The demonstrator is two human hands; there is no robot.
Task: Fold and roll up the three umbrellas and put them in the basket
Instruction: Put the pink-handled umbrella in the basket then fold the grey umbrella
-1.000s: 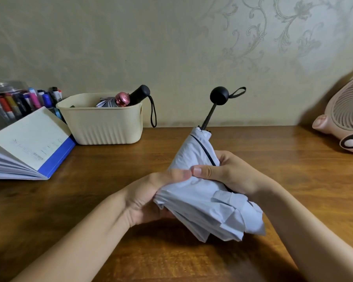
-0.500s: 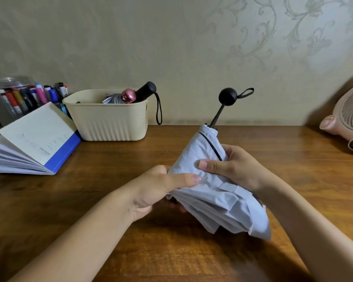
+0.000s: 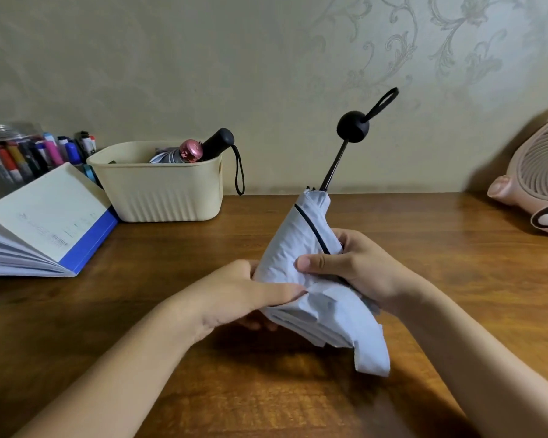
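Centrally held umbrella [image 3: 285,248], basket [image 3: 162,197] well apart.

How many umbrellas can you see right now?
3. White umbrella gripped by left hand and right hand; pink-handled umbrella and black-handled umbrella in the basket, whose inside is partly hidden.

Fan [image 3: 535,181] half beyond the right edge; left hand [image 3: 234,295] partly under the umbrella [image 3: 295,248].

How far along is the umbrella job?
Done: a black-handled umbrella and a pink-capped umbrella sit in the cream ribbed plastic basket. In hand: left hand and right hand grip the white fabric umbrella, loosely gathered. Left: roll it tight, basket it.
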